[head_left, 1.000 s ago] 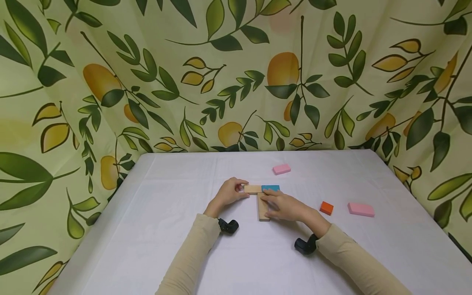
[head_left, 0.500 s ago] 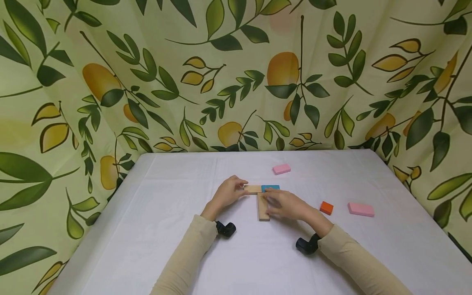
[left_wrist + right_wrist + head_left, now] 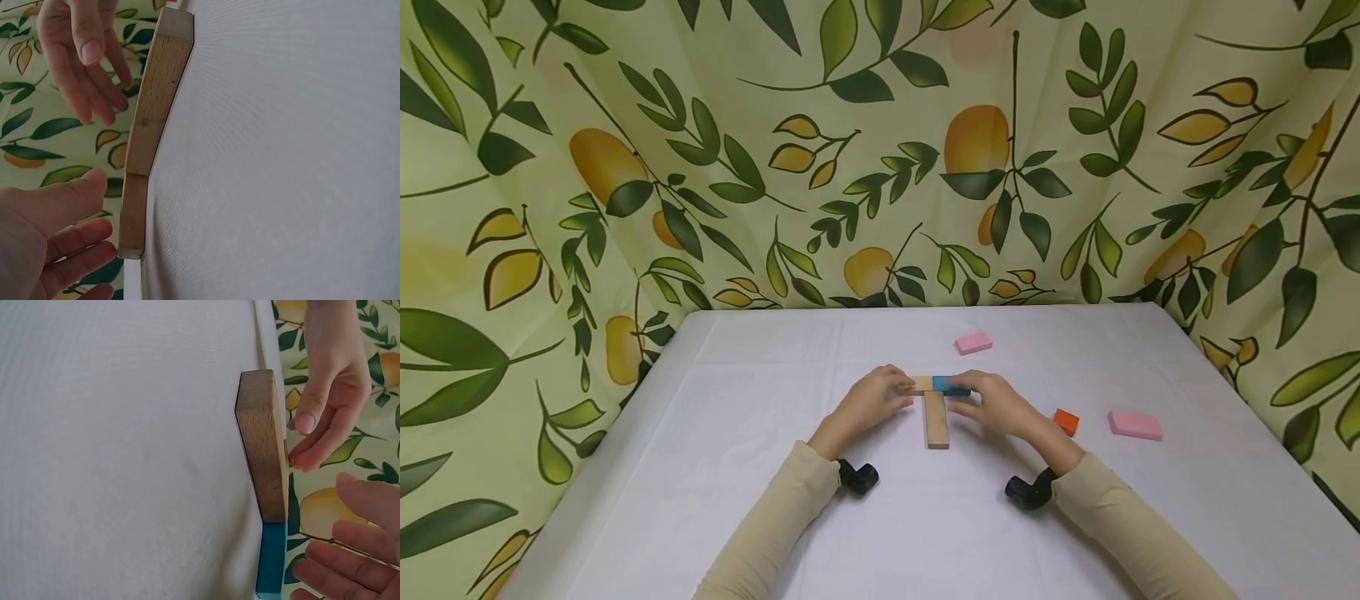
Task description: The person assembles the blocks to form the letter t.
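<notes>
Two natural wooden blocks and a blue block form a T on the white table. The upright wooden block point(image 3: 936, 421) points toward me. Across its far end lie the other wooden block point(image 3: 922, 383) on the left and the blue block point(image 3: 272, 557) on the right, end to end. My left hand point(image 3: 876, 398) is at the left end of the crossing wooden block, fingers loosely bent, thumb apart from the fingers. My right hand point(image 3: 996, 404) is beside the blue block, its fingertips overlapping it in the head view. Both wrist views show the fingers relaxed, gripping nothing.
A pink block point(image 3: 973, 343) lies behind the T. To the right are a small orange block point(image 3: 1066, 422) and a larger pink block point(image 3: 1135, 425). A leaf-printed curtain point(image 3: 880, 167) hangs behind the white-covered table point(image 3: 737, 358).
My right hand has moved from the upright wooden block up to the blue block, uncovering the upright one. My left hand lifted slightly, then shifted right over the crossing wooden block. The blocks stay in place.
</notes>
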Tool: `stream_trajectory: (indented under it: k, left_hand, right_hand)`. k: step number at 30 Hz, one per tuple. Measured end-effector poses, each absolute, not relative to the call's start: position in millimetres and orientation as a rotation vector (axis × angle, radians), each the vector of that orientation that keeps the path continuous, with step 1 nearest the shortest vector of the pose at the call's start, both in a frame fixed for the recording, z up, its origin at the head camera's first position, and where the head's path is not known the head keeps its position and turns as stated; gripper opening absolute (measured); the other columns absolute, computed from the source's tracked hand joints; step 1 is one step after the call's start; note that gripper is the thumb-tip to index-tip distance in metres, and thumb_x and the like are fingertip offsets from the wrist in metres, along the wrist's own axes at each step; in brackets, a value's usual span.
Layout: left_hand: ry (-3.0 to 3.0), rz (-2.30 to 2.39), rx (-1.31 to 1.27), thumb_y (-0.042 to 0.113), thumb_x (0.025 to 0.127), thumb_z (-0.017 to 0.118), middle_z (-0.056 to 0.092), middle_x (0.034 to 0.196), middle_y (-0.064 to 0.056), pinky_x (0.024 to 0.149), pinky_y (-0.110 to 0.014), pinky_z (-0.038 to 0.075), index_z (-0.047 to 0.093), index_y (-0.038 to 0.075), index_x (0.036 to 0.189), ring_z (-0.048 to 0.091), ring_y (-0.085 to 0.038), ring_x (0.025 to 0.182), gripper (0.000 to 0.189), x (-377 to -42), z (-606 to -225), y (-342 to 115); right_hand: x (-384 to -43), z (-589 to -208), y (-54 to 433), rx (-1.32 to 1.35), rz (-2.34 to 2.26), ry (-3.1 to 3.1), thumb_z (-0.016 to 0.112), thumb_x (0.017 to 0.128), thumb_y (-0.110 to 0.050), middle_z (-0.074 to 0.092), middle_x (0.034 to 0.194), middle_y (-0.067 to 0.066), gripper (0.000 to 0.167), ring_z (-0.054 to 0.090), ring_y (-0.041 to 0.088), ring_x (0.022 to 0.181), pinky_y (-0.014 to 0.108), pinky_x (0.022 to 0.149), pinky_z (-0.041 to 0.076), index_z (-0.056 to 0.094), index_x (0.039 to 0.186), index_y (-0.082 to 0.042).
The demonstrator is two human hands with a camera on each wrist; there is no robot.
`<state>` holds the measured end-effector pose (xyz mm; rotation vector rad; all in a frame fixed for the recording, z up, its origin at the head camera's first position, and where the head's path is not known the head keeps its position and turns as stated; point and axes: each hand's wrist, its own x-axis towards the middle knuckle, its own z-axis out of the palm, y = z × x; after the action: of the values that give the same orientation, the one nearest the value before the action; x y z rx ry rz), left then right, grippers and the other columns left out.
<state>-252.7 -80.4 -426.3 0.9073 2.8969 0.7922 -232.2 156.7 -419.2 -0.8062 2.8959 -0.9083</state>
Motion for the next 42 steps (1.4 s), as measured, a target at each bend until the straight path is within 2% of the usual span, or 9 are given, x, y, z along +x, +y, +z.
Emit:
stream_trajectory:
  k: [9,19,27,33,36,42]
  left_hand:
    - [2.832,0.649,1.011,0.024,0.095,0.061,0.059,0.136,-0.008,0.112,-0.040,0.043,0.065,0.009,0.125,0.053,-0.025,0.131,0.034,-245.5,-423.4,-74.6]
    - [2.771,0.546,1.202,0.021,0.096,0.059,0.052,0.145,-0.009,0.115,-0.035,0.040,0.059,0.005,0.132,0.047,-0.022,0.138,0.039,-239.4,-424.1,-65.7]
    - [2.759,0.467,1.213,0.025,0.097,0.057,0.047,0.150,-0.010,0.118,-0.037,0.036,0.055,0.008,0.136,0.041,-0.023,0.143,0.043,-238.2,-424.8,-58.1]
    - [2.748,0.440,1.182,0.026,0.099,0.053,0.041,0.154,-0.008,0.120,-0.035,0.034,0.052,0.008,0.139,0.037,-0.022,0.145,0.044,-239.5,-427.0,-56.1]
    - [2.740,0.433,1.181,0.026,0.100,0.052,0.040,0.155,-0.007,0.120,-0.036,0.033,0.051,0.008,0.140,0.037,-0.022,0.146,0.044,-239.9,-428.2,-55.8]
    - [2.723,0.436,1.165,0.026,0.100,0.052,0.041,0.154,-0.006,0.120,-0.036,0.033,0.049,0.008,0.141,0.036,-0.020,0.146,0.045,-239.8,-429.2,-55.7]
  right_hand:
    - [-241.7,-424.9,159.9,-0.659,-1.135,2.908,0.069,0.088,-0.012,0.069,0.115,0.021,0.036,0.066,0.033,0.100,0.045,0.089,0.058,0.064,0.118,0.006]
    - [-251.6,-428.5,167.1,-0.504,-1.263,2.962,0.068,0.087,-0.008,0.071,0.103,0.023,0.031,0.067,0.030,0.087,0.039,0.077,0.060,0.065,0.113,0.008]
    - [-259.8,-430.2,170.0,-0.242,-1.346,2.941,0.068,0.088,-0.013,0.070,0.100,0.024,0.031,0.066,0.031,0.089,0.019,0.065,0.050,0.066,0.112,0.007]
    - [-265.8,-432.8,171.1,-0.050,-1.397,2.888,0.066,0.090,-0.018,0.069,0.102,0.025,0.035,0.064,0.022,0.083,0.015,0.061,0.047,0.065,0.115,0.006]
    - [-268.7,-434.6,171.7,0.016,-1.431,2.865,0.066,0.091,-0.020,0.068,0.103,0.025,0.038,0.061,0.014,0.075,0.015,0.059,0.046,0.064,0.118,0.006]
    - [-274.3,-435.1,172.9,0.135,-1.550,2.807,0.068,0.089,-0.021,0.066,0.088,0.015,0.041,0.055,0.005,0.060,0.015,0.052,0.045,0.063,0.120,0.006]
